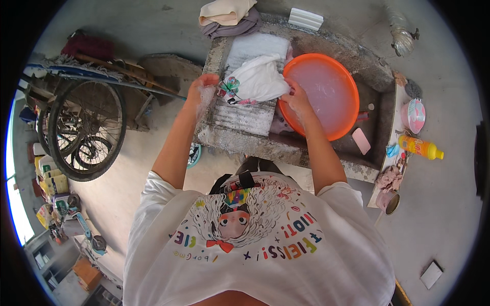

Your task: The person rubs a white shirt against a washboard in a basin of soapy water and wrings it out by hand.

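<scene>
A wet white garment [258, 79] with a green and pink print lies bunched over a ribbed washboard slab [242, 120] in a stone sink. My right hand [297, 97] pinches the garment's right edge, next to the orange basin. At its left edge is my left hand [200, 91], fingers curled and suds on the wrist; the fingertips' hold on the cloth is partly hidden. The round orange basin [353, 104] is filled with cloudy, soapy water. White foam covers parts of the slab.
Folded beige and grey cloths [227, 13] rest on the sink's back left corner. A pink soap bar [361, 141] lies in the sink. Along the right ledge are a yellow bottle [419, 147], a pink-and-white tub [412, 116] and a tin can [389, 202]. A bicycle wheel [88, 130] stands left.
</scene>
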{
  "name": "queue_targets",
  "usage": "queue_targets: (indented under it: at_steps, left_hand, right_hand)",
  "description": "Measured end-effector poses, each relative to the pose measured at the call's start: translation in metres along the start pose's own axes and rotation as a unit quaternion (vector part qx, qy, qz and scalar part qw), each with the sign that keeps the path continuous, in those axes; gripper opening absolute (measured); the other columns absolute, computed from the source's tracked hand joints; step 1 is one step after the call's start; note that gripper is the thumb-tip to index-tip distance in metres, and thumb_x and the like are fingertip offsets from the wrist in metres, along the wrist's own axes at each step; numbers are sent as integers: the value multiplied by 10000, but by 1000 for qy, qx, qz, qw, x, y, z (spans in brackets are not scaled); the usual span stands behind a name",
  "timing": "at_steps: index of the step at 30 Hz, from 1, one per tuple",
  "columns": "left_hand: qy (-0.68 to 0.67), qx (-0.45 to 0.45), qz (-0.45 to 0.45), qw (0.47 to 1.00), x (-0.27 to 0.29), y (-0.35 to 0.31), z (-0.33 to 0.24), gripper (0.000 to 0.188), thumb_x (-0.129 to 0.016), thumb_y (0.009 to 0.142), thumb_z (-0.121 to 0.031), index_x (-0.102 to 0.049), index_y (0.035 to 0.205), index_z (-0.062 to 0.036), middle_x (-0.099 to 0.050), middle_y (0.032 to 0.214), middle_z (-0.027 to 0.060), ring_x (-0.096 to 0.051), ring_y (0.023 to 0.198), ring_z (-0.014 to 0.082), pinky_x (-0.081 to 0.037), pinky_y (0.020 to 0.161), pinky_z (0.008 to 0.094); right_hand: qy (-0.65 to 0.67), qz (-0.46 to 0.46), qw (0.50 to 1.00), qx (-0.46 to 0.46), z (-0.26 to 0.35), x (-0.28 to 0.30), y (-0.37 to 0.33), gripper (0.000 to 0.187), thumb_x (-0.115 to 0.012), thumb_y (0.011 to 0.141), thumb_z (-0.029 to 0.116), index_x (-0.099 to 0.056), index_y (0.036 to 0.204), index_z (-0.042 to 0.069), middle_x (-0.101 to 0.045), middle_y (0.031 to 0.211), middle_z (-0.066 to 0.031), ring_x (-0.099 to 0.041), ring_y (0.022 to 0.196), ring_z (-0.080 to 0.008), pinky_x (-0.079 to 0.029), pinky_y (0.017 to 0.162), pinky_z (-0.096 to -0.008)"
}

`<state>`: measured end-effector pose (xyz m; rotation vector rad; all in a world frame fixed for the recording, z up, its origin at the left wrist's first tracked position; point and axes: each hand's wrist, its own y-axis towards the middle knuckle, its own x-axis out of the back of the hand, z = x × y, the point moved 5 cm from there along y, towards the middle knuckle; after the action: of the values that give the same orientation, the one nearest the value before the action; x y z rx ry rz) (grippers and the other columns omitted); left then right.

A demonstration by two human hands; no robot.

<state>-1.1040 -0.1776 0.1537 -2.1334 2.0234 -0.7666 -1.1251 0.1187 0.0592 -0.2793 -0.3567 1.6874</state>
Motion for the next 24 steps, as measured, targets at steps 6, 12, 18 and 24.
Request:
queue_targets:
  at_steps: [6, 12, 18, 24]
  left_hand:
    - [328, -326, -286, 839, -52, 32, -15, 342, -507, 987, -335, -618, 1184, -78, -672, 1110, 137, -640, 1025, 277, -458, 949, 411]
    - [337, -292, -86, 891, -72, -19, 0, 243, -585, 893, -256, -654, 1068, -102, -666, 1009, 93, -620, 957, 302, -427, 871, 456]
    - [508, -328, -86, 792, -90, 51, -8, 388, -613, 829, -230, -577, 1199, -122, -606, 1157, 82, -566, 999, 269, -406, 831, 466]
    - [404, -221, -49, 887, -86, 81, 9, 269, -553, 898, -335, -645, 1086, -166, -637, 1182, 85, -558, 1144, 247, -410, 887, 476]
  right_hand:
    - [-278, -141, 909, 276, 94, -51, 21, 528, -628, 916, 284, -481, 1372, 63, -585, 1192, -197, -546, 1157, -325, -466, 944, -409]
    - [-378, -42, 875, 300, 55, -87, -38, 352, -625, 872, 263, -602, 1152, 50, -557, 1177, -193, -486, 1197, -391, -395, 985, -483]
    - [-495, -156, 785, 338, 33, -78, 31, 305, -554, 908, 301, -644, 1053, 48, -585, 1170, -173, -506, 1076, -368, -405, 914, -473]
    - [-387, -139, 871, 269, 41, -80, 32, 297, -544, 904, 229, -622, 1039, -23, -644, 957, -199, -546, 1026, -404, -413, 880, -507]
